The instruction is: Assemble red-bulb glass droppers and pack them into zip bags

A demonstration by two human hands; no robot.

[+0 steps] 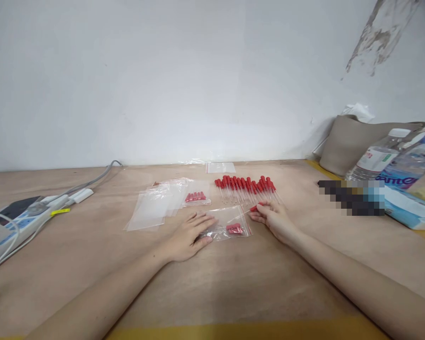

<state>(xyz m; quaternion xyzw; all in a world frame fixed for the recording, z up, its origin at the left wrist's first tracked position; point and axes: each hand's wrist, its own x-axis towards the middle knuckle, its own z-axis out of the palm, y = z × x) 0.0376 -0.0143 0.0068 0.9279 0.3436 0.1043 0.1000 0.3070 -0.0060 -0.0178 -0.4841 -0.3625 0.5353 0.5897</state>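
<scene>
A clear zip bag lies flat on the table, its red-edged end to the right, with red dropper bulbs inside. My left hand rests palm down on the bag's left end, fingers stretched out. Between thumb and fingers, my right hand pinches a red-bulbed dropper at the bag's right end. Its thin clear tube points left over or into the bag; I cannot tell which. Just behind lies a row of several similar droppers, red bulbs toward the wall.
Overlapping clear bags lie left of centre, beside a bag with red bulbs. Another bag lies near the wall. A power strip with cables sits left. At right stand a grey bin, bottles and a blue pack.
</scene>
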